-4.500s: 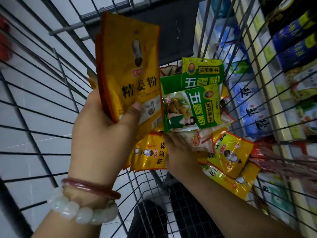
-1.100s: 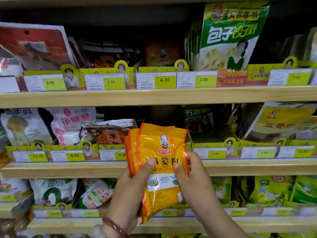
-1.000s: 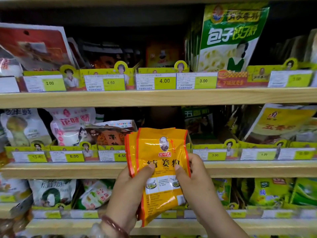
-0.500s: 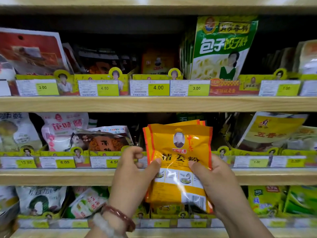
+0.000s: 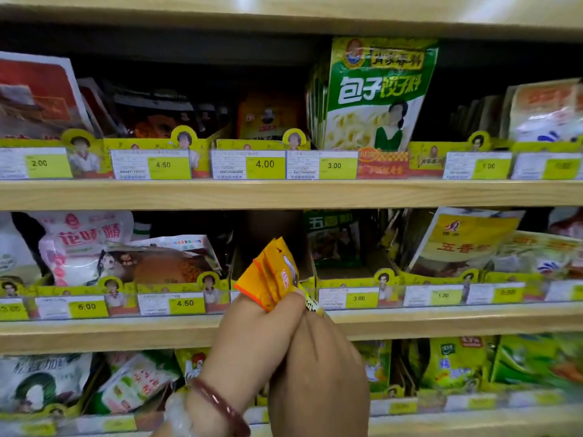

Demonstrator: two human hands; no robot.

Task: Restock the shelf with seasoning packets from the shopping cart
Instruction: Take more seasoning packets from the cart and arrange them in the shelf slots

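Both hands grasp one bundle of orange packets (image 5: 273, 280), tilted edge-on toward the middle shelf (image 5: 441, 321). The left hand (image 5: 252, 339) curls round the bundle from the left; the right hand (image 5: 318, 367) pinches its lower right edge. The bundle's top points into a dark gap (image 5: 268, 234) between the brown pouch (image 5: 164, 263) at left and the green packets (image 5: 337, 241) at right. Its lower end is hidden behind the fingers, so whether it already touches the shelf's yellow tray front (image 5: 217, 291) cannot be told.

Progress, as judged: this bundle has reached the shelf but is not yet set down; insertion and release remain. The cart is out of view, so how much stock is left cannot be told.

Setting: wooden shop shelving in tiers, each fronted by yellow price tags (image 5: 265, 165). The upper shelf (image 5: 284, 193) carries a tall green-and-white pouch (image 5: 375, 96) and darker packets; the bottom tier holds green and white bags. The lighting is dim toward the backs of the shelves.
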